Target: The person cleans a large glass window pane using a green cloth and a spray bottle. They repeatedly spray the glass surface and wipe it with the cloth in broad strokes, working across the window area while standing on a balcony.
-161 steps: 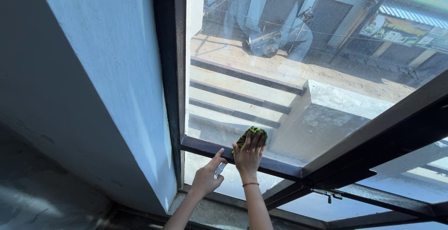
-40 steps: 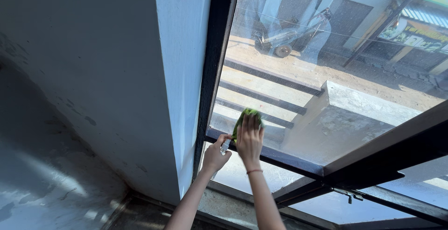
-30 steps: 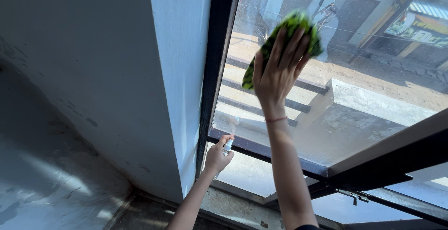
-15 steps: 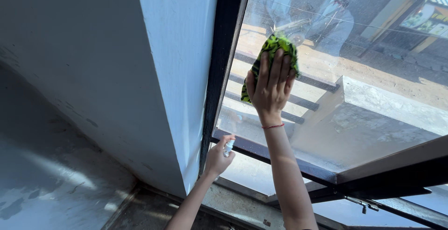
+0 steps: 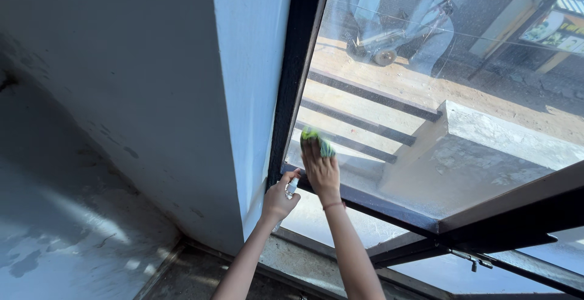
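My right hand (image 5: 320,169) presses a green cloth (image 5: 317,140) flat against the window pane (image 5: 438,93), low in its left corner, just above the dark crossbar (image 5: 377,205). My left hand (image 5: 278,199) is closed round a small white spray bottle (image 5: 292,185), held beside the dark upright frame (image 5: 298,69) and just left of the right wrist. A thin red band circles my right wrist.
A pale blue wall (image 5: 252,75) stands left of the frame, with a grey stained wall (image 5: 103,93) beyond it. An open window sash with a latch (image 5: 471,257) juts out at lower right. Through the glass lie concrete steps and a parked cart.
My right hand swept the cloth up the pane and has come back down to the lower left corner. The left hand with the spray bottle stayed by the frame.
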